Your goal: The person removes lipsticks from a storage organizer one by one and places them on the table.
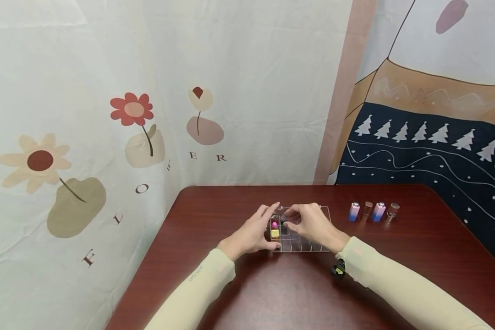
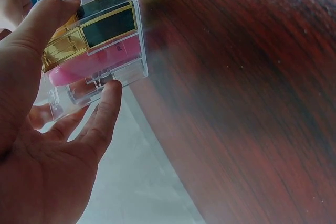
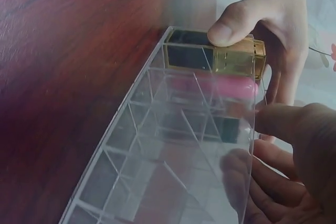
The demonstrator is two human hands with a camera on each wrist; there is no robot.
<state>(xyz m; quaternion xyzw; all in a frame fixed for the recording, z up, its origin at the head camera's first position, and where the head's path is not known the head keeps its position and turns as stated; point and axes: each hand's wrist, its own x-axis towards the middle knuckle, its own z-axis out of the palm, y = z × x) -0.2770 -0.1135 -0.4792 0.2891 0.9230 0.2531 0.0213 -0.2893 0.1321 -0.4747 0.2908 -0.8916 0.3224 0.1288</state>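
A clear divided lipstick organizer (image 1: 305,251) stands on the table. My left hand (image 1: 253,233) grips its left end, with the thumb on the front wall and the fingers round the back. In that end, a gold-and-black lipstick (image 2: 110,27) occupies the front slot and a pink lipstick (image 2: 100,62) sits behind it. Over the organizer, my right hand (image 1: 311,224) pinches a small dark lipstick (image 3: 229,129) between thumb and curled fingers, beside the filled slots. Part of that lipstick is hidden by the fingers.
To the right stand a pink-and-blue lipstick (image 1: 354,211), a brown one (image 1: 366,211), another pink-and-blue one (image 1: 378,211) and a brown-and-silver tube (image 1: 392,212). The brown wooden table (image 1: 268,293) meets a flower-printed curtain (image 1: 251,91) at its back edge.
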